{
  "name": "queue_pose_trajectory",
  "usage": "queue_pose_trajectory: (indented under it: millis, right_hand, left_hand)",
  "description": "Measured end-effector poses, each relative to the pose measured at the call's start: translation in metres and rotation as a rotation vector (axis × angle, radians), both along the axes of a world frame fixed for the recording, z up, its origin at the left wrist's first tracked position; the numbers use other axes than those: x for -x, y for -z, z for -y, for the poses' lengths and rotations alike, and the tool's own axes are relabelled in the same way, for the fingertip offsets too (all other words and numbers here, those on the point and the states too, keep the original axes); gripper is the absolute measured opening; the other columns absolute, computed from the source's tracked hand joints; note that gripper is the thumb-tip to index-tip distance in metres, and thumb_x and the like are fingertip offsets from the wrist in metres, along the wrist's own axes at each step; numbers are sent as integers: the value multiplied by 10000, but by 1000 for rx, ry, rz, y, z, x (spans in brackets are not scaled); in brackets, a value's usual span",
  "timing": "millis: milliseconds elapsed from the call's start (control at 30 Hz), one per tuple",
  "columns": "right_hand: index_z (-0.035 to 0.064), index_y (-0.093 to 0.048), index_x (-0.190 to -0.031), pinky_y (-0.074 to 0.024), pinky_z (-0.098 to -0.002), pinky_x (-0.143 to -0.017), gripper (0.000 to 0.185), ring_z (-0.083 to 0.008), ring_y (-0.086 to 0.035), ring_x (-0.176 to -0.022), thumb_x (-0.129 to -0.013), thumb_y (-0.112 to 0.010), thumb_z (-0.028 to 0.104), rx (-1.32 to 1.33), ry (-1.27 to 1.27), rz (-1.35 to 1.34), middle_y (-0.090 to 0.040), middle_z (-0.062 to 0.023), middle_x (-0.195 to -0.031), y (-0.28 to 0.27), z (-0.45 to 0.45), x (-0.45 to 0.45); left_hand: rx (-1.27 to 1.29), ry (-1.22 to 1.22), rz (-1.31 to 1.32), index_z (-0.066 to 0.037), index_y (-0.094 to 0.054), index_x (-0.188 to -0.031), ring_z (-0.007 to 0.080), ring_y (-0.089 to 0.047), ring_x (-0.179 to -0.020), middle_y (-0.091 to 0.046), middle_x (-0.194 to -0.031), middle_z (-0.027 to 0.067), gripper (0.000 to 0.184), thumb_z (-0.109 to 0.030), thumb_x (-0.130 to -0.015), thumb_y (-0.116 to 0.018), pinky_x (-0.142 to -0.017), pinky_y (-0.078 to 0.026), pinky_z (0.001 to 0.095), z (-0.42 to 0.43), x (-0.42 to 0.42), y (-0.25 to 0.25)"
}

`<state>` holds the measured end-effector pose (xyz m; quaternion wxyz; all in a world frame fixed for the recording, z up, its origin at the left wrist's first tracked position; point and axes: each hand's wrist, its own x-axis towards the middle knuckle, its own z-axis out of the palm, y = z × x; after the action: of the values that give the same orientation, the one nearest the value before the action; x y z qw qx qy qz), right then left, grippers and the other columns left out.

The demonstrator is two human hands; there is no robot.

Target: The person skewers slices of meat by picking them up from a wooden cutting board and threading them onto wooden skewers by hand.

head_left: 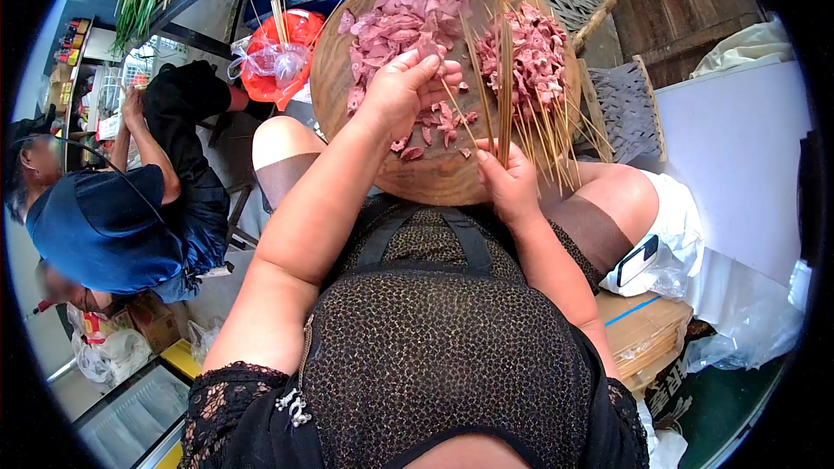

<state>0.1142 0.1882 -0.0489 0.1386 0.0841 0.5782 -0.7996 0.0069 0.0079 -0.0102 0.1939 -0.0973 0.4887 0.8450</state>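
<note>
My left hand (410, 85) pinches a slice of raw meat (428, 45) over a round wooden board (404, 181). My right hand (508, 181) is closed around a bundle of thin bamboo skewers (505, 78) standing up from its fist. One skewer (460, 113) slants from the right hand to the meat in my left fingers; its tip is hidden there. Beyond my left hand lies a heap of loose meat slices (400, 17). Smaller scraps (447, 122) are scattered between the hands. To the right, threaded meat skewers (530, 52) are piled, sticks pointing toward me.
A red plastic bag (300, 35) with upright sticks stands left of the board. Woven stools (621, 108) are to the right. A phone (638, 260) lies by my right thigh, above a cardboard box (643, 339). Another person (104, 217) sits at the left.
</note>
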Motion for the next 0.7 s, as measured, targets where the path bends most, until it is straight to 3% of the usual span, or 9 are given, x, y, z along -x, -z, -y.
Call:
queue_pose_trajectory:
  millis: [233, 433, 700]
  right_hand:
    - [15, -558, -986, -366, -174, -520, 149, -37, -443, -569, -853, -559, 83, 35, 4, 30, -500, 35, -668, 3, 4, 3]
    - [16, -558, -985, -367, -175, -521, 150, -38, -442, -568, -852, -561, 86, 39, 7, 35, -500, 35, -668, 5, 4, 3]
    - [16, -560, -990, -376, -178, -526, 152, -40, -446, -570, -852, -558, 81, 48, 28, 37, -517, 28, -686, 3, 4, 4]
  left_hand:
    - [-222, -68, -48, 1, -442, -1158, 256, -588, -947, -573, -1051, 171, 307, -193, -921, -424, -852, -484, 413, 5, 7, -4]
    - [-84, -11, -23, 0, -454, -1126, 257, -586, -949, -571, -1058, 171, 274, -181, -924, -415, -856, -481, 417, 4, 6, -1]
    - [-81, 10, 3, -17, -463, -1113, 246, -577, -966, -575, -1055, 153, 256, -184, -924, -418, -838, -482, 402, -5, -5, 6]
